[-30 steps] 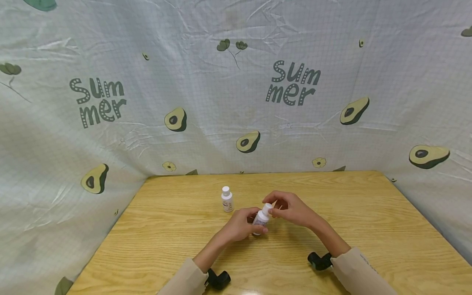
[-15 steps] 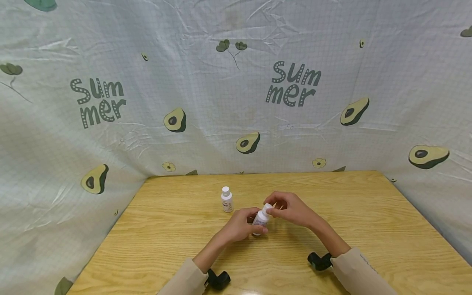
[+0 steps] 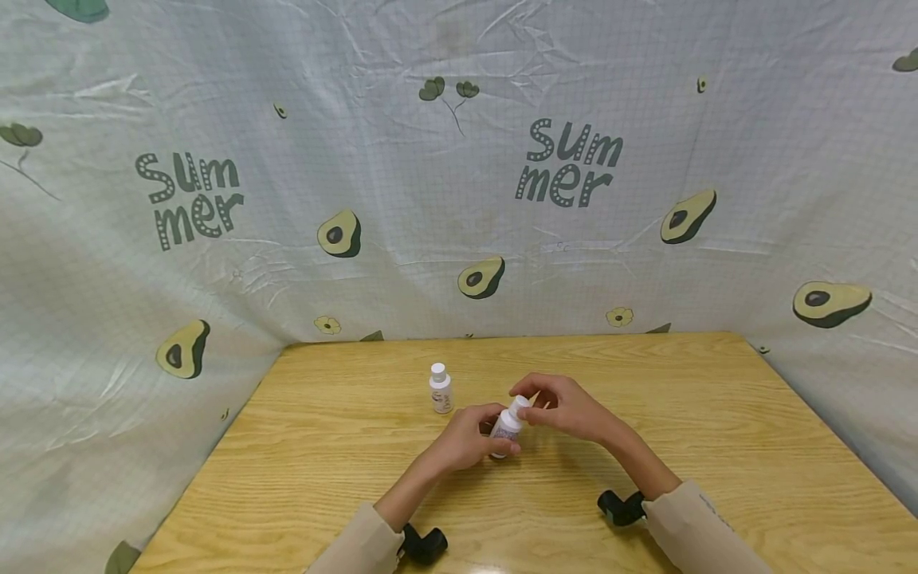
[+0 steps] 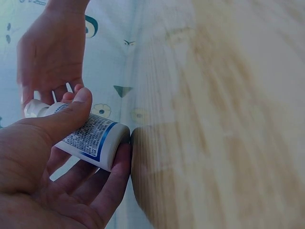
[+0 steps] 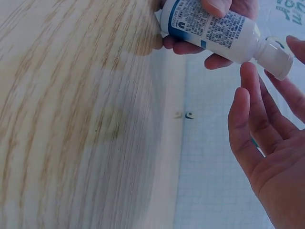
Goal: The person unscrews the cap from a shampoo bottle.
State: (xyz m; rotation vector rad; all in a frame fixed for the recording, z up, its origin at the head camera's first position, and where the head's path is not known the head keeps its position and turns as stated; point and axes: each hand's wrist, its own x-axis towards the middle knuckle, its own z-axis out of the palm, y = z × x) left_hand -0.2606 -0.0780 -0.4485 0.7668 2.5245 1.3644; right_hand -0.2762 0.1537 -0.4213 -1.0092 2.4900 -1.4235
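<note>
A white bottle with a printed label is tilted over the table, its base low near the wood. My left hand grips its body, the thumb across the label and the fingers curled underneath. At the bottle's upper end, the white flip-top-like cap lies between the thumb and fingers of my right hand. The right wrist view shows that hold as light, with the other fingers loosely bent beside the neck. Behind and to the left, a second white bottle stands upright with its cap on.
Both bottles are at a wooden table. A pale curtain printed with avocados and lettering hangs behind and at both sides. Black wrist devices show below the beige sleeves.
The fingers of my right hand shift slightly about the cap. My left hand, the bottle it holds and the standing bottle keep their places.
</note>
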